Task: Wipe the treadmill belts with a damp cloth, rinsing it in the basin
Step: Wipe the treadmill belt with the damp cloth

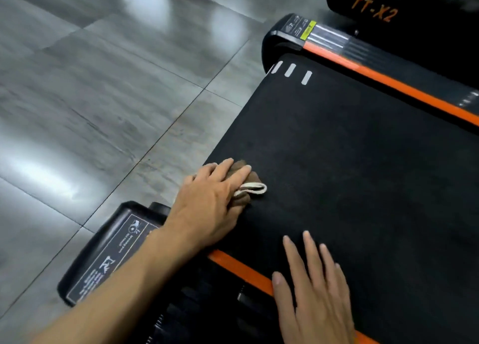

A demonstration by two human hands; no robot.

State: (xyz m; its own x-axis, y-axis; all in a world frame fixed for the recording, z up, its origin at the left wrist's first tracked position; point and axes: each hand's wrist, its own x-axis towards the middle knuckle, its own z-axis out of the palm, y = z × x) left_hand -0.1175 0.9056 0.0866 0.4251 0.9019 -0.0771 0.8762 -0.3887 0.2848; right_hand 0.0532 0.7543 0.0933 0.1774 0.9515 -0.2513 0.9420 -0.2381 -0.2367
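The belt (363, 175) is a big black strip. Its long way runs from the middle of the frame down to the lower right. Its end faces the left, toward the floor (103, 110). Three short white marks (290, 70) sit near its top corner.

The cloth (246, 185) lies on the belt near that end, left of the middle of the frame. It is brown and bunched up, with a white loop (255, 188) poking out to the right.

The left hand (210, 203) lies on top of the cloth. Its fingers are mostly straight and spread, pressing the cloth down onto the belt. The right hand (313, 289) is at the bottom of the frame, flat on the belt with fingers straight and apart. Its thumb lies on the near orange stripe (241, 268). It holds nothing. The two hands are apart.

No basin shows here.

A black end cap (103, 253) with white pictures and words on it sits at lower left, partly under the left arm. Another orange stripe (388, 84) runs along the far side of the belt. A second black machine (414, 20) marked "TT-X2" sits at the top right. The floor is gray, shiny tile.
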